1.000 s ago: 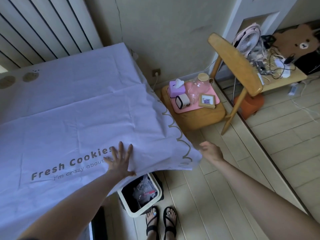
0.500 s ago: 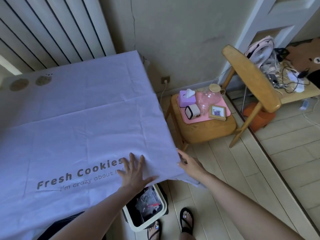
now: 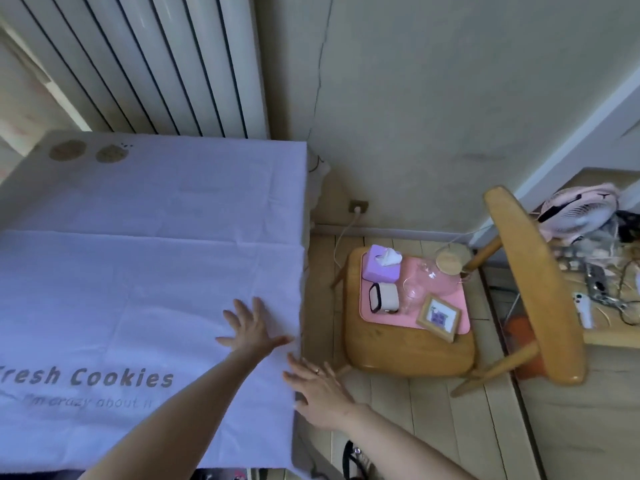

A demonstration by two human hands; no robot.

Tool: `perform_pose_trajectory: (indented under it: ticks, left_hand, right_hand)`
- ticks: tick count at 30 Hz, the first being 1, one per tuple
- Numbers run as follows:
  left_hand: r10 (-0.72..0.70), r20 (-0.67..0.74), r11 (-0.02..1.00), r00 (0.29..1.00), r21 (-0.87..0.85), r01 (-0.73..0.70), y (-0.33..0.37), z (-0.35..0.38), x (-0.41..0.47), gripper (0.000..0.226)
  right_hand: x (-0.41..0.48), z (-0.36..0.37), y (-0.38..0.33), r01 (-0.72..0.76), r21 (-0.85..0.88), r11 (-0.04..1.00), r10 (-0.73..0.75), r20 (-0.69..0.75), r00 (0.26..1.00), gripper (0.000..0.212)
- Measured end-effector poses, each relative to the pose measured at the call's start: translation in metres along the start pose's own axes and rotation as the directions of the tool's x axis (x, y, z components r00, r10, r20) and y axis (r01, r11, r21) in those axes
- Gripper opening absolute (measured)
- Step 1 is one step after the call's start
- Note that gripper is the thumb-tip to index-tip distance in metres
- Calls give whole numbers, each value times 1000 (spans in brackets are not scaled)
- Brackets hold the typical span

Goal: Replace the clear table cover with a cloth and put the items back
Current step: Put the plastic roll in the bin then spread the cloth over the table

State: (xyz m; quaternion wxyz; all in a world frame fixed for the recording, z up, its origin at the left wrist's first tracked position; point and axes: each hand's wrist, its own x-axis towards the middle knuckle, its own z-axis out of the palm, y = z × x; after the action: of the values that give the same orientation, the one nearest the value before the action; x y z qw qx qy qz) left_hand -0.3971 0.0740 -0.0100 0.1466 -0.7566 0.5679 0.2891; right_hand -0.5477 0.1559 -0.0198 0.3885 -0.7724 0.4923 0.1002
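Note:
A pale lilac cloth (image 3: 149,271) printed "Fresh Cookies" covers the table on the left. My left hand (image 3: 252,329) lies flat on it with fingers spread, near the table's right edge. My right hand (image 3: 318,389) presses with straight fingers on the cloth at that edge, where it folds down the side. On the wooden chair's seat (image 3: 408,351) to the right lies a pink mat (image 3: 388,315) with a purple tissue box (image 3: 381,263), a small white device (image 3: 384,297), a glass jug with a wooden lid (image 3: 445,268), a glass (image 3: 412,292) and a framed picture (image 3: 438,317).
A ribbed white radiator (image 3: 149,64) stands behind the table. A wall socket with a cable (image 3: 358,206) sits low on the wall. A second wooden seat (image 3: 609,327) at the far right holds a pink fan (image 3: 578,209), cables and small devices. The floor is pale wood planks.
The view has shifted right and forward. My left hand slid along the cloth toward the table's right edge. My right hand moved up to press the cloth at the edge.

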Motion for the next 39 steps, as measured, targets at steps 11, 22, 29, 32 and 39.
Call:
perform_pose_trajectory:
  ticks: [11,22,29,32,39]
  left_hand:
    - [-70,3,990,998,125,69,13,14,4,127]
    - [-95,30,995,995,17,95,17,5,7,128]
    - [-381,-60,904,922,-234,358,-23,-15,25,140]
    - [-472,49,820,880,-342,459,-28,-12,24,133]
    - [-462,68,830,884,-318,458,-29,-13,27,135]
  right_hand:
    - [74,-115,28,30,100,995,-21,-99,995,54]
    - [165,-169,25,110,-332,937,-101,44,994,72]
    - [210,-199,25,160,-492,856,-128,98,987,92]
    - [233,-204,24,207,-556,805,-161,131,978,94]
    - [258,-212,26,276,-626,730,-184,209,961,91]
